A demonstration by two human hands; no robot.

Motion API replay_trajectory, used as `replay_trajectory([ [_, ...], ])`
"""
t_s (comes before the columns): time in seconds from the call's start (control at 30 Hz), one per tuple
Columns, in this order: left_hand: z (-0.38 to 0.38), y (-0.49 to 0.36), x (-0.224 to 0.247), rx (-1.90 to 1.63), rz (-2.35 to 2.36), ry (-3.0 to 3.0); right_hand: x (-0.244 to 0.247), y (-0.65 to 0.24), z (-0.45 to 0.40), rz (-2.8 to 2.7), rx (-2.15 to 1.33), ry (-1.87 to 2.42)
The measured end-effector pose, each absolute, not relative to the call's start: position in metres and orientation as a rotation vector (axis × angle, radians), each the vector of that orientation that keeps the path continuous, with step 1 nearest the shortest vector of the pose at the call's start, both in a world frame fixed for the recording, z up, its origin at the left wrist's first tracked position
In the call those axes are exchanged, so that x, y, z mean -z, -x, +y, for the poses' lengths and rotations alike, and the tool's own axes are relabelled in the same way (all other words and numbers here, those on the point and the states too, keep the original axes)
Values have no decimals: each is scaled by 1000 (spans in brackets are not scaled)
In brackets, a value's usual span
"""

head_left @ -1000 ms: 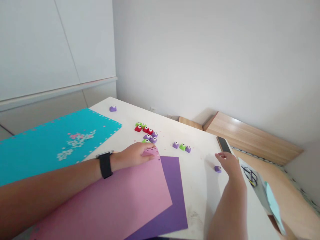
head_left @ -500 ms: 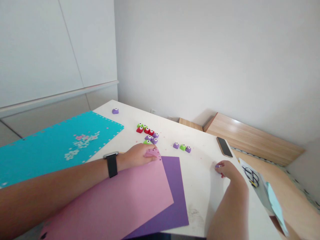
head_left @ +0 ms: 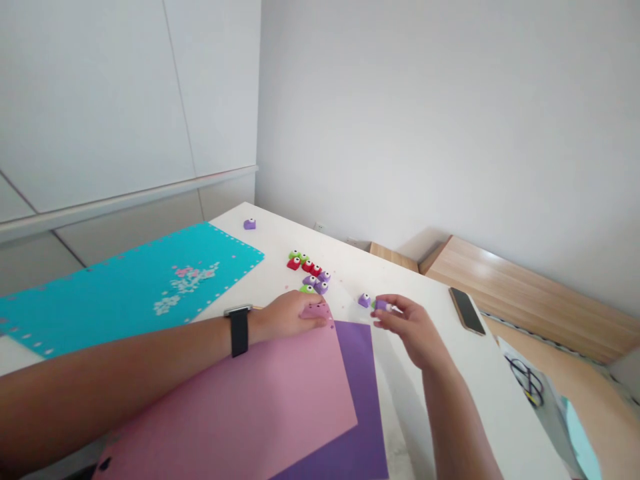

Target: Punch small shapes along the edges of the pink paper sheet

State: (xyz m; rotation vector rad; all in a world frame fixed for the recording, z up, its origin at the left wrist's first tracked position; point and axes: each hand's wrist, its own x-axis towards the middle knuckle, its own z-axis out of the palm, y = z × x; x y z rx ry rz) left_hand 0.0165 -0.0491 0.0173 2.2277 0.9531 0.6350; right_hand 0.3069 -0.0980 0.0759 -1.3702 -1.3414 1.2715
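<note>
My left hand [head_left: 289, 315], with a dark watch strap on its wrist, pinches the far corner of a pink paper sheet [head_left: 240, 400]. Small punched holes show along that corner. Under the pink sheet lies a purple sheet [head_left: 361, 380]. My right hand [head_left: 407, 323] has its thumb and fingers closed around a small purple craft punch [head_left: 383, 305]. Just left of it stands another purple punch [head_left: 365, 300] with a white eye; a sliver of green shows between them. Several green, red and purple punches [head_left: 309, 268] cluster beyond my left hand.
At left lies a turquoise sheet [head_left: 150, 273] with punched edges, carrying a heap of white and pink paper cut-outs [head_left: 187, 283]. One purple punch [head_left: 249, 224] sits near the far table corner. A phone [head_left: 467, 311] lies by the right edge, next to a wooden surface [head_left: 520, 293].
My right hand has moved left from near the table's right side to the small row of punches, with a purple punch in its fingers. My left hand keeps its hold. The view has shifted slightly.
</note>
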Motion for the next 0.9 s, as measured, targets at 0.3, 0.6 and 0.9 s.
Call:
replay_trajectory([
  [0.3, -53, -17, -18, -663, 976, -2129, -15, -265, -103, -1794, -995, 1475],
  [0.6, -57, -17, -28, -665, 977, -2120, -24, -263, -107, -1517, -1504, 1404],
  [0.9, -46, -20, -29, -581, 888, -2155, -21, -272, -108, -1504, -1593, 1348],
])
